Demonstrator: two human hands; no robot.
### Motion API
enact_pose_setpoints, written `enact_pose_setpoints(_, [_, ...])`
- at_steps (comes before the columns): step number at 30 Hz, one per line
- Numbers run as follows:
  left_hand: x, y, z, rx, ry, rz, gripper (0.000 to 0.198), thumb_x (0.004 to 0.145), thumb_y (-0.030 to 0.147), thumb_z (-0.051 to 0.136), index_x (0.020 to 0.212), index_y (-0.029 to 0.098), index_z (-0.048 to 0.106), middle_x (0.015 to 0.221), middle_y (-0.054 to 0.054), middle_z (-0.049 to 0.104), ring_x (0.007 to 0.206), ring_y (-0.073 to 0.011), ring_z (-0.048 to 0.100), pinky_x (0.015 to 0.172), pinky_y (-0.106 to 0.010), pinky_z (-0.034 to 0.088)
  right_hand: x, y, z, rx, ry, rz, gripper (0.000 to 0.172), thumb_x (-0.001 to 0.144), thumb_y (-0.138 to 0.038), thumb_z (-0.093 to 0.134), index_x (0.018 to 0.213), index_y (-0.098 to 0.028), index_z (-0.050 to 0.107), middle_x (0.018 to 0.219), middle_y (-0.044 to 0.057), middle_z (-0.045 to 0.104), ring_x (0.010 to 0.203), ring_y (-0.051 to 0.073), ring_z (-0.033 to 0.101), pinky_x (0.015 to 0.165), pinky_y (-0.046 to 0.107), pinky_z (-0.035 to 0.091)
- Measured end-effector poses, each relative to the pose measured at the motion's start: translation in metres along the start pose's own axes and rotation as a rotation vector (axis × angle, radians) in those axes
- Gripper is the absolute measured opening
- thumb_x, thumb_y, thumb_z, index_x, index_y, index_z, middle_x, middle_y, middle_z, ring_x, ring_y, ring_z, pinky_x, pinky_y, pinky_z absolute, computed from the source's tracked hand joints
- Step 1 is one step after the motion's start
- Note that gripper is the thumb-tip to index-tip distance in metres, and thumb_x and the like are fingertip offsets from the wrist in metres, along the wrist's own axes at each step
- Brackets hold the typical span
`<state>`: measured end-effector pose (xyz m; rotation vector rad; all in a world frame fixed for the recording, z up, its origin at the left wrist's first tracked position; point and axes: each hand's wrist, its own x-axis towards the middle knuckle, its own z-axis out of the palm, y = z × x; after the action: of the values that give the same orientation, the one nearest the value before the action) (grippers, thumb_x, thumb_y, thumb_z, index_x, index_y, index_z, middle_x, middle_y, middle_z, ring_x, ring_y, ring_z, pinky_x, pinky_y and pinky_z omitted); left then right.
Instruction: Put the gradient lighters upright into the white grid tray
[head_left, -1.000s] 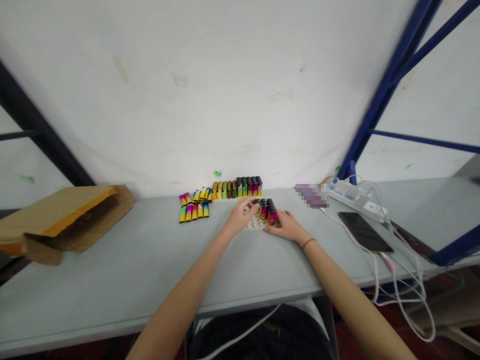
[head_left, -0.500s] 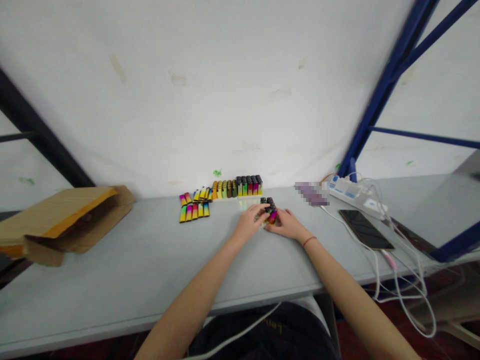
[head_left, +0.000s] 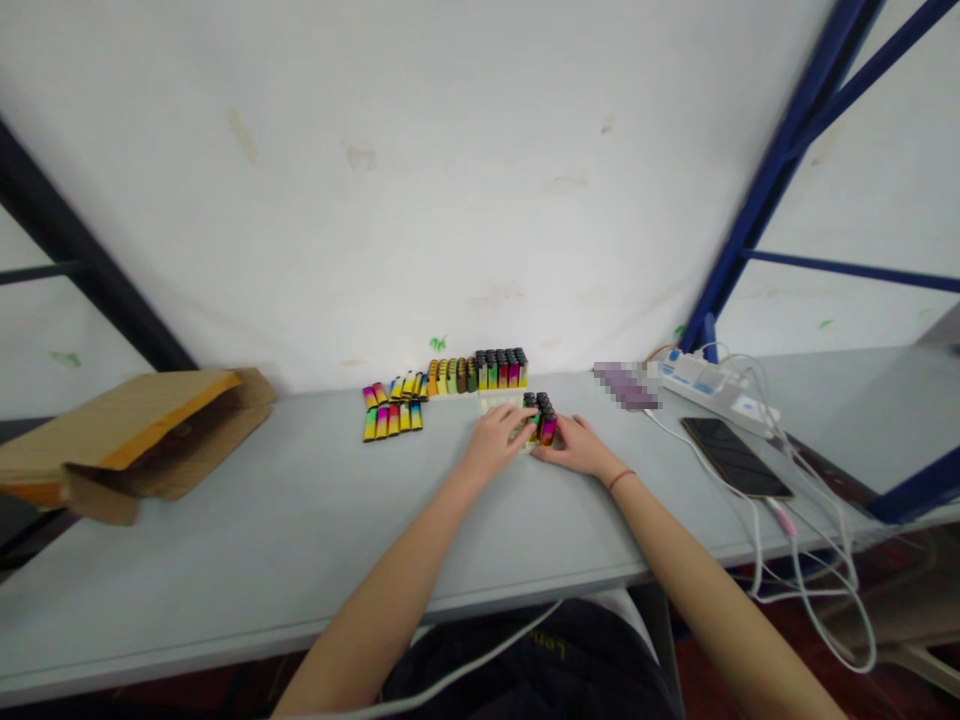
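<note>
Two bare hands flank a cluster of upright lighters [head_left: 541, 418] in a white holder [head_left: 499, 402] on the desk [head_left: 225, 540] (rainbow-coloured, these). The left hand [head_left: 493, 445] has its fingers [head_left: 517, 424] against the cluster's near side, the right hand [head_left: 574, 447] likewise; whether either is gripping, I can't quite tell from here.

On the worktop [head_left: 225, 520], an envelope [head_left: 142, 440] lies far left, loose lighters [head_left: 391, 422] lie left of a standing row of lighters [head_left: 480, 372] at the back, more lighters [head_left: 541, 418] stand between the left hand [head_left: 495, 445] and right hand [head_left: 574, 447], and a power strip [head_left: 712, 390] and phone [head_left: 735, 458] lie right.
</note>
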<state>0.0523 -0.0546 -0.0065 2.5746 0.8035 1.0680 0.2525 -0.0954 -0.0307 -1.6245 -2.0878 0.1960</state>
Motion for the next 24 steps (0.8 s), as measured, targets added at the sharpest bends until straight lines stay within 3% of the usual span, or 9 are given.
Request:
enact_pose_setpoints(3, [-0.002, -0.002, -0.015, 0.157, 0.049, -0.092, 0.036, 0.096, 0.04, 0.045, 0.125, 0.027, 0.063, 0.111, -0.008, 0.065, 0.106, -0.0236, 0.054, 0.095, -0.037, 0.039, 0.0, -0.001, -0.001, 0.027, 0.003, -0.003, 0.053, 0.081, -0.056, 0.063, 0.117, -0.018, 0.055, 0.109, 0.01, 0.068, 0.097, 0.027, 0.062, 0.097, 0.047, 0.037])
enact_pose_setpoints(7, [-0.011, -0.024, -0.043, 0.491, 0.321, -0.554, 0.041, 0.097, 0.034, 0.037, 0.127, 0.023, 0.062, 0.12, -0.014, 0.062, 0.112, -0.0319, 0.047, 0.093, -0.045, 0.035, 0.0, -0.002, -0.004, 0.042, -0.014, 0.002, 0.053, 0.082, -0.059, 0.061, 0.115, -0.017, 0.057, 0.108, 0.011, 0.069, 0.095, 0.026, 0.062, 0.098, 0.046, 0.037])
enact_pose_setpoints(9, [-0.018, -0.038, -0.054, 0.638, 0.307, -0.742, 0.04, 0.094, 0.03, 0.039, 0.122, 0.018, 0.065, 0.125, -0.018, 0.057, 0.114, -0.0358, 0.044, 0.09, -0.048, 0.035, 0.0, -0.002, -0.004, 0.034, -0.02, 0.003, 0.052, 0.083, -0.06, 0.06, 0.113, -0.017, 0.058, 0.105, 0.01, 0.069, 0.091, 0.026, 0.062, 0.096, 0.045, 0.038])
enact_pose_setpoints(11, [-0.024, -0.048, -0.06, 0.706, 0.212, -0.846, 0.038, 0.091, 0.03, 0.042, 0.115, 0.015, 0.068, 0.125, -0.021, 0.055, 0.115, -0.0377, 0.043, 0.087, -0.049, 0.035, 0.0, -0.002, -0.004, 0.024, -0.019, 0.003, 0.052, 0.082, -0.06, 0.06, 0.111, -0.017, 0.058, 0.104, 0.01, 0.069, 0.09, 0.025, 0.062, 0.095, 0.045, 0.038])
enact_pose_setpoints(16, [-0.026, -0.047, -0.058, 0.697, 0.07, -0.843, 0.035, 0.092, 0.03, 0.041, 0.103, 0.015, 0.07, 0.119, -0.022, 0.061, 0.118, -0.0384, 0.044, 0.088, -0.052, 0.035, 0.001, -0.001, -0.003, -0.008, -0.029, 0.009, 0.052, 0.082, -0.061, 0.06, 0.11, -0.017, 0.058, 0.095, 0.008, 0.068, 0.086, 0.025, 0.062, 0.091, 0.044, 0.04])
enact_pose_setpoints(20, [-0.022, -0.042, -0.055, 0.564, -0.014, -0.809, 0.03, 0.09, 0.031, 0.048, 0.108, 0.016, 0.066, 0.111, -0.021, 0.067, 0.115, -0.0392, 0.051, 0.09, -0.054, 0.035, 0.001, -0.001, -0.003, -0.01, -0.02, 0.009, 0.052, 0.082, -0.061, 0.06, 0.11, -0.017, 0.058, 0.092, 0.007, 0.068, 0.085, 0.025, 0.062, 0.091, 0.044, 0.04])
enact_pose_setpoints(24, [-0.018, -0.051, -0.051, 0.365, -0.018, -0.786, 0.025, 0.08, 0.015, 0.055, 0.104, 0.013, 0.063, 0.104, -0.019, 0.067, 0.101, -0.0337, 0.061, 0.088, -0.045, 0.041, 0.001, -0.001, -0.004, 0.004, -0.026, 0.009, 0.051, 0.083, -0.061, 0.059, 0.109, -0.018, 0.058, 0.094, 0.007, 0.068, 0.085, 0.025, 0.062, 0.091, 0.044, 0.04])
